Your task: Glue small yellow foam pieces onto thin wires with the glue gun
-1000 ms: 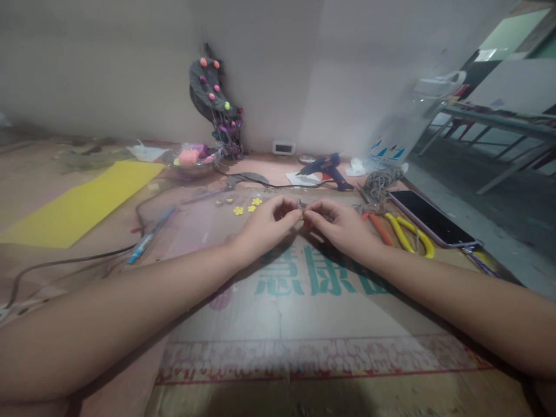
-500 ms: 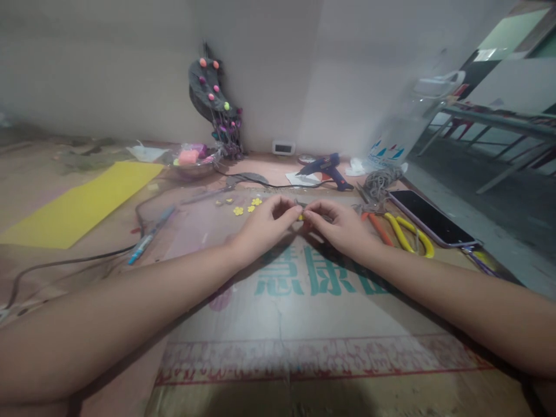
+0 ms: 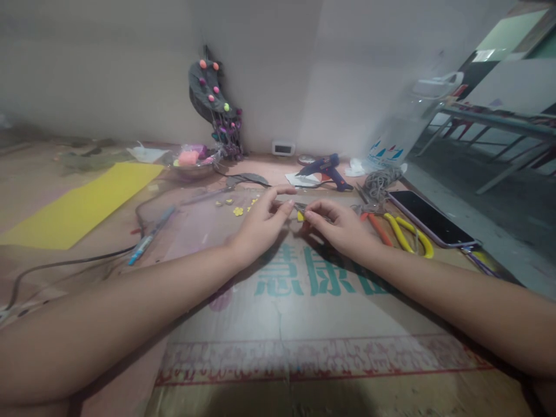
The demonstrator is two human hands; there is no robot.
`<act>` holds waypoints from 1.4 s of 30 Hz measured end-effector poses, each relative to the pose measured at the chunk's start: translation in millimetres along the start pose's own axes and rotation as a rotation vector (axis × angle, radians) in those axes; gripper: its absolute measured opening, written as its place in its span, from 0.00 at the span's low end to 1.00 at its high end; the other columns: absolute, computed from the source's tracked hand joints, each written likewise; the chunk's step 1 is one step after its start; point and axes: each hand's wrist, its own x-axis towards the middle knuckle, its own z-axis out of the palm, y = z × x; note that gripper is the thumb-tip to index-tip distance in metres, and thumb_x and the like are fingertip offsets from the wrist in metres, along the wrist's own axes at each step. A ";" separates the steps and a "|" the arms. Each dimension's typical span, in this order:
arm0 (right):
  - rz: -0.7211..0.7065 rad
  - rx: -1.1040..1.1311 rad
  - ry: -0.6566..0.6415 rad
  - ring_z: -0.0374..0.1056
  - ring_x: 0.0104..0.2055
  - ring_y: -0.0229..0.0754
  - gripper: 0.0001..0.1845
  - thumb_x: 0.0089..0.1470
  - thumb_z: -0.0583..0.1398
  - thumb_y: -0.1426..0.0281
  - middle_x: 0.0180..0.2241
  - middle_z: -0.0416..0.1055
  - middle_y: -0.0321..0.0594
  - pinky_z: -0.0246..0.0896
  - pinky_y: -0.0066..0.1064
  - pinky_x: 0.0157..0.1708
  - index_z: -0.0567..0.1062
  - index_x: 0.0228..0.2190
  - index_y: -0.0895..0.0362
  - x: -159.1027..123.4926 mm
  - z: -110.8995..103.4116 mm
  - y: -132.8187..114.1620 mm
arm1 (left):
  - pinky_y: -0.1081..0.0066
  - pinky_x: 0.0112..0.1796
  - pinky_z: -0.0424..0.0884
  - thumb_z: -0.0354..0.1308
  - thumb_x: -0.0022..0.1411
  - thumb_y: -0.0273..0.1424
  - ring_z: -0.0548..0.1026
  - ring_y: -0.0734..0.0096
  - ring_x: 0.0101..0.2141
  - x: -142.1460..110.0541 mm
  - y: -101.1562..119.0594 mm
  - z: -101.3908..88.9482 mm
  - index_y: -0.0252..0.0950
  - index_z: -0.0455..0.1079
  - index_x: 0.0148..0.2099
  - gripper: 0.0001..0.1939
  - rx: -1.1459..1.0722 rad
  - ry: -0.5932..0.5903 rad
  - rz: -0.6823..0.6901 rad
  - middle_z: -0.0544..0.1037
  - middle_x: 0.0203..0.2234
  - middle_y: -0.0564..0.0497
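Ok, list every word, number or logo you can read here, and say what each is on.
"康", green, on the cardboard.
What looks like "慧", green, left of it.
Another green character, right of it: mostly hidden by the right forearm, unreadable.
Sailboat logo on the clear bottle; lettering beneath too blurred.
Small white device: screen unreadable.
Pen: markings too blurred.

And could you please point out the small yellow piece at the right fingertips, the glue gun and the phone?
Small yellow piece (image 3: pixel 300 216): head view, its visible face.
Glue gun (image 3: pixel 324 164): head view, its body.
Phone (image 3: pixel 433 219): head view, its dark screen.
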 end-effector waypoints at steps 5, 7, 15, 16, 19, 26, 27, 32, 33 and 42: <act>-0.033 -0.040 0.016 0.72 0.32 0.40 0.10 0.60 0.56 0.63 0.28 0.76 0.36 0.63 0.32 0.37 0.72 0.31 0.56 -0.3 -0.4 -0.2 | 0.65 0.46 0.70 0.50 0.66 0.32 0.74 0.65 0.44 0.2 7.0 1.3 0.36 0.71 0.49 0.13 -0.010 -0.099 -0.060 0.77 0.44 0.46; -0.033 -0.051 0.014 0.72 0.32 0.39 0.10 0.60 0.56 0.64 0.28 0.76 0.36 0.63 0.31 0.38 0.72 0.31 0.56 -0.4 -0.7 -1.1 | 0.65 0.46 0.70 0.51 0.65 0.31 0.74 0.65 0.43 0.6 8.7 1.9 0.35 0.71 0.48 0.12 0.006 -0.092 -0.071 0.78 0.42 0.46; -0.015 -0.055 0.056 0.71 0.30 0.39 0.09 0.60 0.56 0.64 0.27 0.74 0.35 0.63 0.29 0.34 0.72 0.32 0.56 2.0 -0.9 0.2 | 0.67 0.40 0.68 0.56 0.61 0.36 0.74 0.67 0.37 1.2 6.1 3.0 0.34 0.71 0.40 0.10 0.123 -0.081 -0.131 0.78 0.36 0.49; -0.010 -0.046 0.056 0.71 0.30 0.39 0.09 0.60 0.56 0.64 0.27 0.74 0.35 0.63 0.29 0.33 0.72 0.32 0.56 2.1 -0.8 0.1 | 0.67 0.39 0.68 0.56 0.61 0.35 0.74 0.67 0.36 1.2 6.2 3.0 0.34 0.71 0.39 0.10 0.140 -0.080 -0.135 0.78 0.34 0.49; -0.003 -0.032 0.047 0.71 0.30 0.38 0.09 0.60 0.57 0.64 0.26 0.74 0.35 0.63 0.29 0.33 0.71 0.32 0.56 1.3 -0.8 -0.5 | 0.68 0.38 0.67 0.56 0.61 0.35 0.73 0.69 0.34 1.0 7.2 3.3 0.34 0.70 0.36 0.08 0.166 -0.079 -0.137 0.77 0.32 0.51; 0.003 0.072 0.042 0.72 0.31 0.39 0.14 0.62 0.54 0.59 0.28 0.73 0.36 0.65 0.30 0.32 0.71 0.36 0.56 0.5 -0.6 4.0 | 0.71 0.34 0.66 0.55 0.62 0.35 0.72 0.71 0.31 0.3 6.3 3.4 0.34 0.69 0.34 0.09 0.171 -0.110 -0.117 0.76 0.30 0.52; 0.002 0.086 0.035 0.72 0.31 0.39 0.14 0.62 0.54 0.58 0.29 0.73 0.36 0.65 0.30 0.32 0.71 0.36 0.55 0.6 -0.6 4.1 | 0.71 0.34 0.65 0.55 0.62 0.35 0.72 0.71 0.31 0.1 6.3 3.2 0.34 0.69 0.35 0.09 0.175 -0.122 -0.116 0.75 0.29 0.52; -0.052 0.060 0.107 0.70 0.32 0.40 0.19 0.62 0.52 0.54 0.28 0.72 0.37 0.66 0.31 0.35 0.73 0.34 0.55 -0.2 -3.4 -0.1 | 0.72 0.33 0.65 0.54 0.62 0.36 0.72 0.72 0.30 -0.8 8.3 2.8 0.35 0.70 0.36 0.09 0.176 -0.162 -0.118 0.76 0.29 0.53; -0.064 0.081 0.125 0.70 0.33 0.40 0.21 0.63 0.51 0.53 0.28 0.71 0.38 0.66 0.32 0.36 0.73 0.34 0.55 -0.2 -4.0 -0.4 | 0.71 0.33 0.66 0.54 0.62 0.36 0.72 0.72 0.29 -0.9 8.7 2.9 0.35 0.70 0.36 0.09 0.181 -0.159 -0.122 0.76 0.29 0.53; -0.040 0.222 0.227 0.66 0.30 0.36 0.05 0.56 0.59 0.66 0.27 0.68 0.33 0.61 0.29 0.32 0.70 0.34 0.55 8.1 -2.9 13.4 | 0.71 0.34 0.66 0.55 0.62 0.37 0.73 0.71 0.30 -2.0 7.4 2.2 0.36 0.70 0.35 0.10 0.177 -0.145 -0.116 0.76 0.29 0.53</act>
